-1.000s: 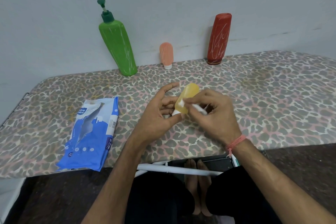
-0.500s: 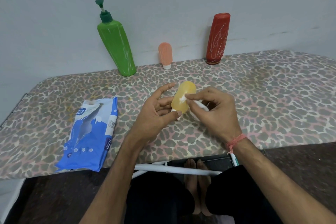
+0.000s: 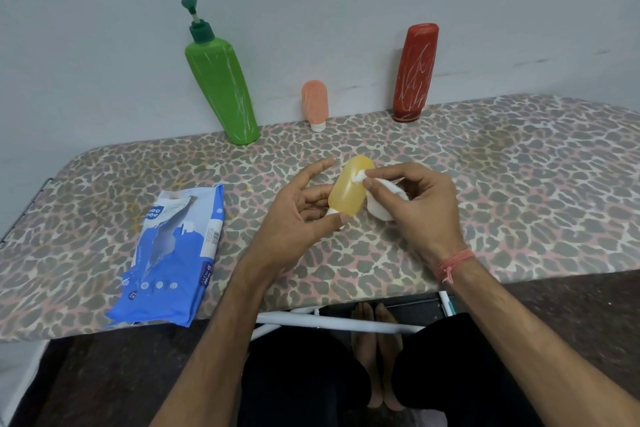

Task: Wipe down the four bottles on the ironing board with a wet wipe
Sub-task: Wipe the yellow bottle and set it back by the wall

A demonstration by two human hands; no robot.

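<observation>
Four bottles show on the ironing board [image 3: 502,184], and you are working on the smallest yellow one. Starting at the left, near the board's front edge, lies a blue wet-wipe pack [image 3: 173,253], flat with its flap torn open. Behind it, against the back edge by the wall, stands the green pump bottle [image 3: 221,87], leaning a little and streaked with pale scratch marks. Next along the back edge is the small peach bottle [image 3: 314,104], standing on its white cap. In front of it, over the middle of the board, your left hand [image 3: 294,218] holds the yellow bottle [image 3: 348,191] tilted, cap end down; your grip there is thumb and fingers closed round its lower end, index finger stretched out free. Your right hand [image 3: 419,204] pinches the white wet wipe [image 3: 381,198] between thumb and fingertips, and a corner of it presses against the bottle's upper side. A red thread band circles your right wrist. Farther right, at the back edge, the red bottle [image 3: 415,73] stands upright, also scratched.
</observation>
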